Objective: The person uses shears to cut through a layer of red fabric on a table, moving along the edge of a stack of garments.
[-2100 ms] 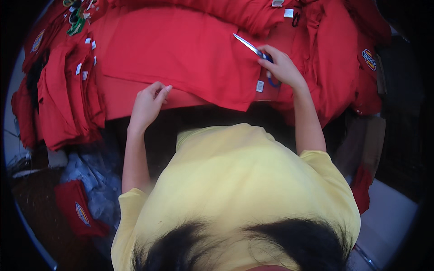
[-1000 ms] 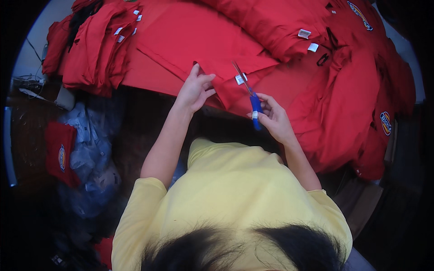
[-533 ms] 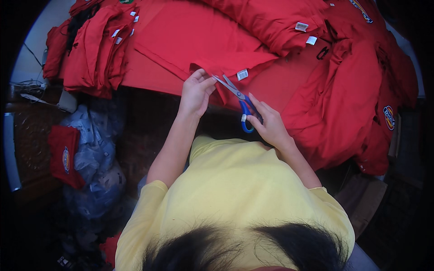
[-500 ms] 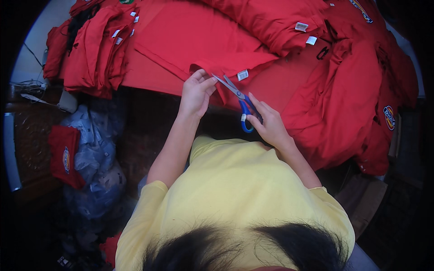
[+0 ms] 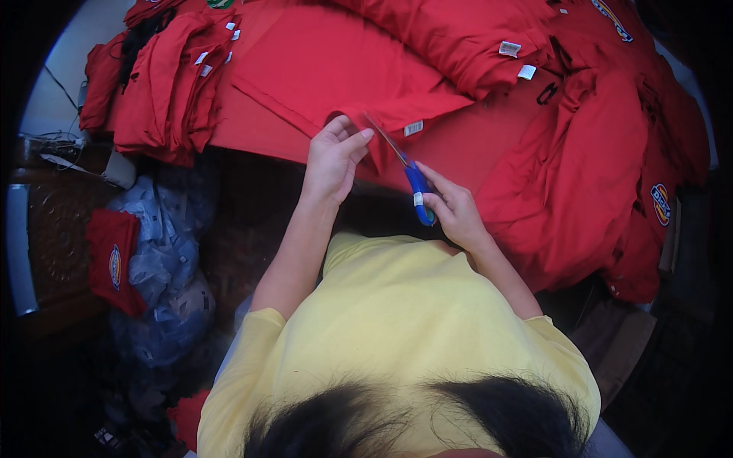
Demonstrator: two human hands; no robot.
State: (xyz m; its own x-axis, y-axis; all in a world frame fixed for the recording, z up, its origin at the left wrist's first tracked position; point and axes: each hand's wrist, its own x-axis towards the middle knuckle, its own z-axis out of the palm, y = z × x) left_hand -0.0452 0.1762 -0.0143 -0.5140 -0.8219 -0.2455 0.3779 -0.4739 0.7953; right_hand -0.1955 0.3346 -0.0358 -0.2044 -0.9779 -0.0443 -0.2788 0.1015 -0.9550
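The lower finger loops of the blue-handled scissors are being hidden by the closed fingers of the right hand; only the upper handle and the thin blades are being shown. The blades are being pointed up and to the left, and whether they are parted cannot be told. Their tip is lying over the hem of the red garment, just beside the left hand.

The left hand is being held closed in a pinch on the garment's lower edge, with a fold of red cloth hanging just right of the thumb. A small white tag is being shown on the cloth near the blades; its print is too small to be made out.

The garment is being kept spread flat on the table, of which only a red-covered strip is being seen. The table's far edge is being cut off by the frame's rim.

No open container is being shown; a bluish plastic bag is lying on the floor at left, contents unclear, with a folded red piece bearing an oval badge beside it.

A folded stack of red garments is being kept at the table's left, and a loose heap of red garments is crowding the right hand's side. The lower frame is being filled by a yellow shirt and dark hair.
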